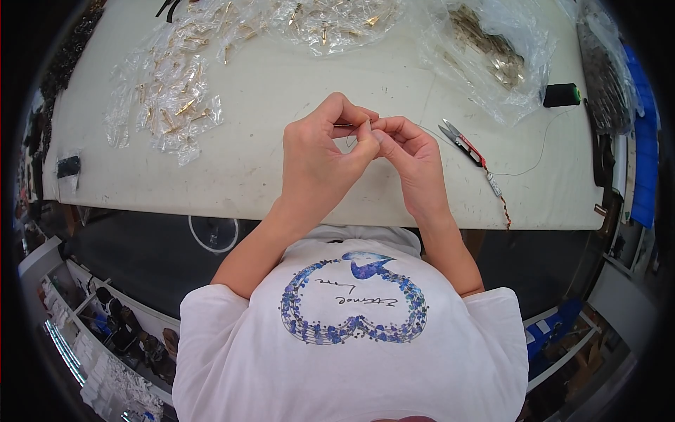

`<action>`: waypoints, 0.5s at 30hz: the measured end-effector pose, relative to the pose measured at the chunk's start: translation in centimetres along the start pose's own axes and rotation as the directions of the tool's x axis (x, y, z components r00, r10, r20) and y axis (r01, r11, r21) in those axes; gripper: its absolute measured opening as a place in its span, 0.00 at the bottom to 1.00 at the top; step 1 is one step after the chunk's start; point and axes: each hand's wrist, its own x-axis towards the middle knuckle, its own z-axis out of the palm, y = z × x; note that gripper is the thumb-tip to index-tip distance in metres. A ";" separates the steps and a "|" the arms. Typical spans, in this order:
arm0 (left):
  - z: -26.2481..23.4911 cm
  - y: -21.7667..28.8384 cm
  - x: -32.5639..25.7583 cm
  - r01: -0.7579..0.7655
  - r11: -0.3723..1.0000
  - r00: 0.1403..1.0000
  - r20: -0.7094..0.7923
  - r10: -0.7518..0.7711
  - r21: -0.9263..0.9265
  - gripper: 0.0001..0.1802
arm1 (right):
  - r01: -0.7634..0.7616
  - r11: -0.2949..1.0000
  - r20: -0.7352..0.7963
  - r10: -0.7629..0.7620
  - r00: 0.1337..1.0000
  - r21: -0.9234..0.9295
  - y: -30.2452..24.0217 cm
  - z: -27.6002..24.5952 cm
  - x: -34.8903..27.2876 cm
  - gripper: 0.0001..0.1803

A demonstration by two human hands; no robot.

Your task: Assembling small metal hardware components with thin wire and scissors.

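Above the near part of the table, my left hand (320, 151) and my right hand (415, 155) meet fingertip to fingertip. Thumb and fingers of the left are pinched on something small and thin, mostly hidden by the fingertips. My right hand is also closed in a pinch, touching the left fingertips. A thin dark thread (524, 173) runs from near the right hand, past the snips, toward a black spool (562, 95) at the right. Thread snips (464, 144) with a red and black handle lie to the right of my hands, a twisted cord tied to them.
Clear plastic bags with small gold-coloured pieces (184, 105) lie at the far left and far middle of the white table (267, 183). Another bag with brownish metallic pieces (492, 53) lies far right. A small dark packet (68, 167) sits near the left edge.
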 end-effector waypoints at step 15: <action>-0.5 -0.3 -0.2 0.036 0.990 0.999 -0.011 -0.038 -0.140 0.03 | 0.024 1.000 -0.029 -0.024 0.999 0.008 0.0 -0.1 0.0 0.09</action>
